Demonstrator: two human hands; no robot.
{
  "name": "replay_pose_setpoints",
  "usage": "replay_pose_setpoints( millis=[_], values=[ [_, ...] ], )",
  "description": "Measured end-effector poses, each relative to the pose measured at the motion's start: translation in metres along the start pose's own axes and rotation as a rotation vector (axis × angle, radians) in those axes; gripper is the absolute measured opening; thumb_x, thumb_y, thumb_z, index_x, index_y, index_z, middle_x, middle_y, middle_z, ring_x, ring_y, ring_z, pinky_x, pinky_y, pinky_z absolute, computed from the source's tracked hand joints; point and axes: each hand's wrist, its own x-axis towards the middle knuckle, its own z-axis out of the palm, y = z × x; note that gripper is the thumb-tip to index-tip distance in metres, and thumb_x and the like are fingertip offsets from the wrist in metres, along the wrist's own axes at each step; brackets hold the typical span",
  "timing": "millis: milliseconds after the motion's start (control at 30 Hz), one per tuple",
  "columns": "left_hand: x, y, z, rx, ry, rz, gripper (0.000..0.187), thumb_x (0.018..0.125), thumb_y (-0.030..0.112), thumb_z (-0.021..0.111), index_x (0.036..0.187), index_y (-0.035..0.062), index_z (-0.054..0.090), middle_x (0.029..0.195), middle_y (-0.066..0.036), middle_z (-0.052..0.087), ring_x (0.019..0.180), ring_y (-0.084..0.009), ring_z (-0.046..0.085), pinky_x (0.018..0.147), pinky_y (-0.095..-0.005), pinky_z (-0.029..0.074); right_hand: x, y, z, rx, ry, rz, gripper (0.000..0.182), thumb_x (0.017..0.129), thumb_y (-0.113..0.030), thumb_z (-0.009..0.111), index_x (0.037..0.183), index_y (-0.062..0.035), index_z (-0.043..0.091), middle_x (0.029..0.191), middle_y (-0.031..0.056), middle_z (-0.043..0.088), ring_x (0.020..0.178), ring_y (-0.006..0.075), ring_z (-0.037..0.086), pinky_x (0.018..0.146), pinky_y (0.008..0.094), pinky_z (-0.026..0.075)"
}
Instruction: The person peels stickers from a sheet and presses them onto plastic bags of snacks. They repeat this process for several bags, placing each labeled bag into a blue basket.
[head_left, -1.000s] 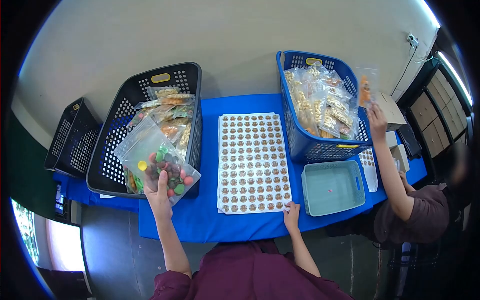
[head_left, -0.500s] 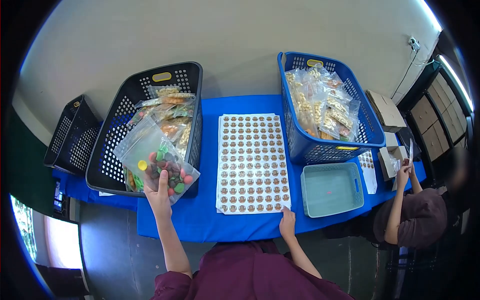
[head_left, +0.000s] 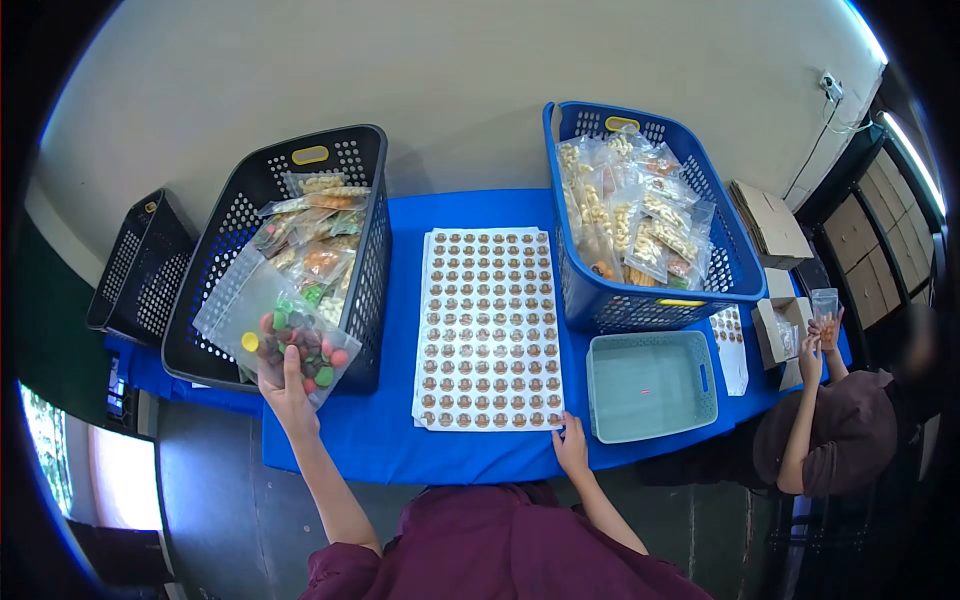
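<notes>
My left hand [head_left: 285,388] grips a clear bag of coloured round candies [head_left: 268,330] and holds it over the near rim of the black basket [head_left: 222,240], which contains several snack bags. My right hand [head_left: 572,445] rests with its fingers on the near right corner of the sticker sheet [head_left: 488,328], a white sheet with rows of round brown stickers lying on the blue table [head_left: 400,440].
A blue basket [head_left: 640,295] full of snack bags stands at the back right, a light teal tray [head_left: 650,386] in front of it. Another person [head_left: 830,440] sits at the right, holding a small bag. A second black basket [head_left: 135,265] stands far left. Cardboard boxes [head_left: 770,225] lie at the right.
My left hand has carried the candy bag a little left and down. My right hand has stayed at the sheet's corner. The other person has pulled their arm back from the blue basket.
</notes>
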Motion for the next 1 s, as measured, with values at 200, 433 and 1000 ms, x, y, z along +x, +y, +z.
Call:
replay_pose_setpoints(
  millis=[200, 433, 1000],
  values=[
    [-0.011, -0.005, 0.018, 0.163, 0.176, 0.096, 0.039, 0.089, 0.012, 0.043, 0.127, 0.0035, 0.036, 0.105, -0.008, 0.051, 0.091, -0.0135, 0.053, 0.078, -0.0258, 0.044, 0.026, 0.020, 0.003, 0.118, -0.113, -0.147, 0.012, 0.080, -0.009, 0.049, 0.084, 0.0013, 0.054, 0.080, 0.0189, 0.054, 0.076, 0.0366, 0.053, 0.067, 0.0407, 0.044],
    [-0.063, -0.023, 0.081, -0.115, 0.246, -0.194, 0.032, 0.088, 0.017, 0.047, 0.115, 0.0009, 0.044, 0.103, -0.007, 0.052, 0.083, -0.0149, 0.057, 0.068, -0.0279, 0.050, 0.026, 0.021, -0.022, 0.775, -0.572, 0.319, 0.016, 0.086, -0.013, 0.048, 0.093, -0.0003, 0.053, 0.089, 0.0093, 0.061, 0.082, 0.0146, 0.057, 0.071, 0.0255, 0.044],
    [-0.170, -0.036, 0.237, -0.100, -0.460, -0.438, 0.031, 0.086, 0.011, 0.051, 0.114, -0.0015, 0.049, 0.095, -0.008, 0.061, 0.077, -0.0089, 0.057, 0.060, -0.0188, 0.044, 0.107, -0.011, -0.222, 1.428, -0.256, 0.348, 0.010, 0.085, -0.010, 0.052, 0.092, -0.0026, 0.054, 0.083, 0.0034, 0.056, 0.074, 0.0108, 0.052, 0.071, 0.0245, 0.043]
  ],
)
